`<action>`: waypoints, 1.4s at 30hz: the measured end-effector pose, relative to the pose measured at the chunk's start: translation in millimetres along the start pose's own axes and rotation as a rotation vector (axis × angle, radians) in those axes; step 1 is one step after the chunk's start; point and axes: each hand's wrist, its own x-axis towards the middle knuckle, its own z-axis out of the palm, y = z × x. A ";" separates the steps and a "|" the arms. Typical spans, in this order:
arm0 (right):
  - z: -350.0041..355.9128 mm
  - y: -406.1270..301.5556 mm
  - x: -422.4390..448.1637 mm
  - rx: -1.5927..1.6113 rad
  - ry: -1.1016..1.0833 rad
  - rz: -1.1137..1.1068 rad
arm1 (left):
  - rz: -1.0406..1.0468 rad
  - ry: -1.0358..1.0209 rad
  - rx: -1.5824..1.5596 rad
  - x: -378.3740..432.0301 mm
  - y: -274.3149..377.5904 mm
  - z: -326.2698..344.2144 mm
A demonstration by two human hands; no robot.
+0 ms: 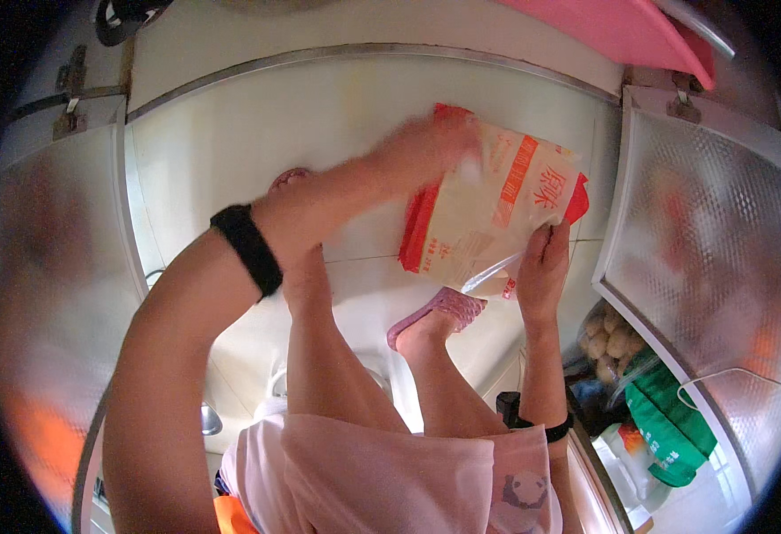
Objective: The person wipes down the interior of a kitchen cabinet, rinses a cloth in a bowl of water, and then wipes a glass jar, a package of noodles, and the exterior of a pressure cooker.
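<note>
A flat plastic food package [490,207] with red ends and orange printing is held tilted in front of my knees, above the tiled floor. My right hand [545,247] grips its lower right edge, fingers partly hidden behind it. My left hand [454,143] is blurred at the package's upper left, over its red end; whether its fingers hold the package cannot be told. Black bands sit around both arms. Below the package a pink slipper [440,314] shows on one foot.
Cabinet doors with frosted panels stand open at left [57,267] and right [704,233]. Behind the right door are a bag of brown round items [607,340] and a green bag [671,414]. A pink object [604,33] juts in at the top right.
</note>
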 end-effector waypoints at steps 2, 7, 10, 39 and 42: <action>-1.5 -0.8 1.0 -0.003 -0.023 -0.001 | -0.037 0.257 0.015 24.3 -35.1 -20.0; -2.5 5.4 5.7 0.115 -0.020 -0.094 | -0.253 0.261 -0.277 14.1 -9.0 5.1; -5.7 -4.6 4.9 0.284 -0.066 -0.096 | -0.326 0.138 -0.370 -34.2 18.8 19.1; -328.0 -265.8 -218.1 -0.428 0.660 -1.166 | -0.091 0.574 -1.106 -127.7 323.3 -297.0; -319.2 -270.1 -261.9 -0.403 0.671 -1.262 | 0.033 0.573 -1.194 -176.9 351.8 -299.4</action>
